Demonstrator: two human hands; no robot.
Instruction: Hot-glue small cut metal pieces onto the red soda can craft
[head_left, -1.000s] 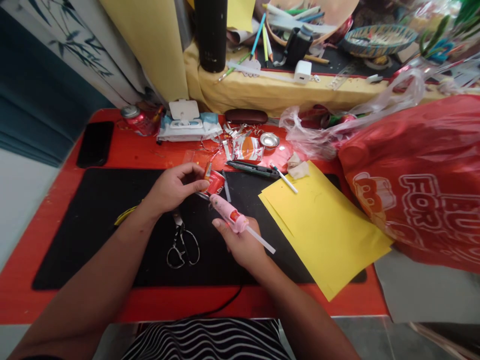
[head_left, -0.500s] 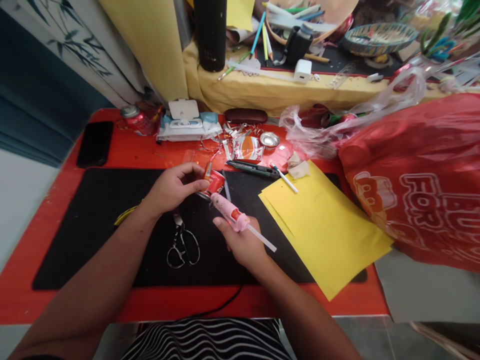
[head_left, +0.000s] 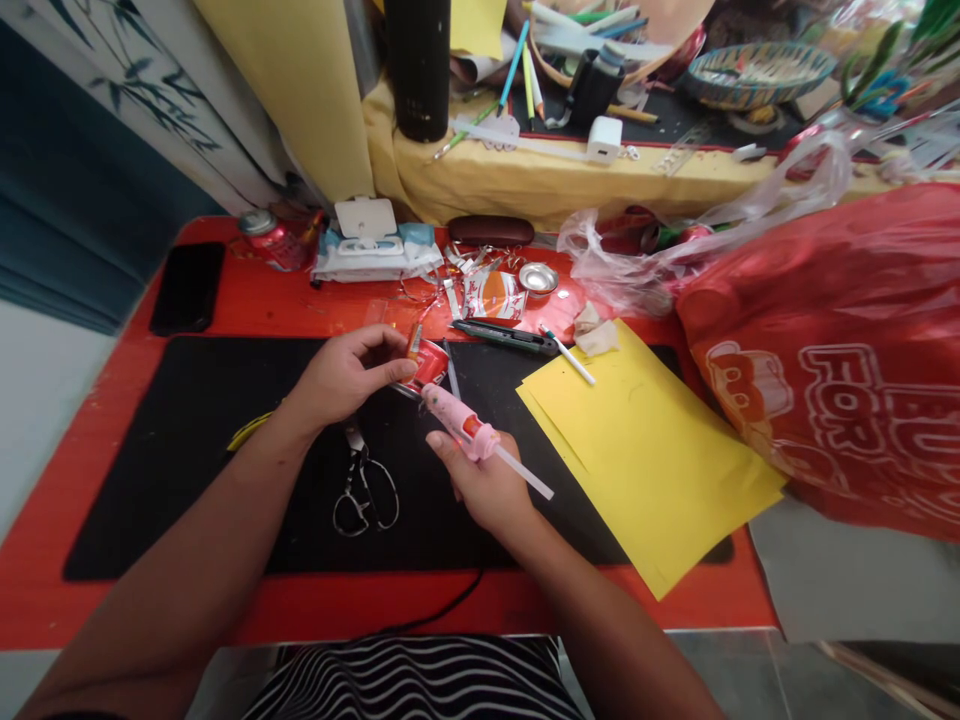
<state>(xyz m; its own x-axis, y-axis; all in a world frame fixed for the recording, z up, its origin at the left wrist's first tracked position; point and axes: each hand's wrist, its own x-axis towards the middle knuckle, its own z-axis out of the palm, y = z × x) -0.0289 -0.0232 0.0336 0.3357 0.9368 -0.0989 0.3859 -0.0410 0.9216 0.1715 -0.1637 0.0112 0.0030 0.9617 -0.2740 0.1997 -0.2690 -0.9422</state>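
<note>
My right hand (head_left: 491, 485) is wrapped around a pink hot glue gun (head_left: 457, 420), its nozzle pointing up and left. A clear glue stick (head_left: 525, 472) sticks out of the gun's back end. Just left of the nozzle, my left hand (head_left: 352, 375) is closed, thumb and fingers pinching a red piece of cut can (head_left: 429, 362) with a narrow strip standing up from it. The nozzle is close to this piece; whether they touch I cannot tell. Below my left hand lie scissors (head_left: 366, 490) with patterned handles, their blades partly hidden.
A black mat (head_left: 202, 500) covers much of the red table. Yellow paper sheets (head_left: 652, 460) lie at right, with a white pen (head_left: 576, 362) on them. A utility knife (head_left: 506, 336), metal scraps (head_left: 491, 297) and wet wipes (head_left: 375, 260) are behind. A red bag (head_left: 840, 370) bulges at right.
Both hands hold nearly the same pose, the glue gun still beside the red piece. The whole view has shifted very slightly.
</note>
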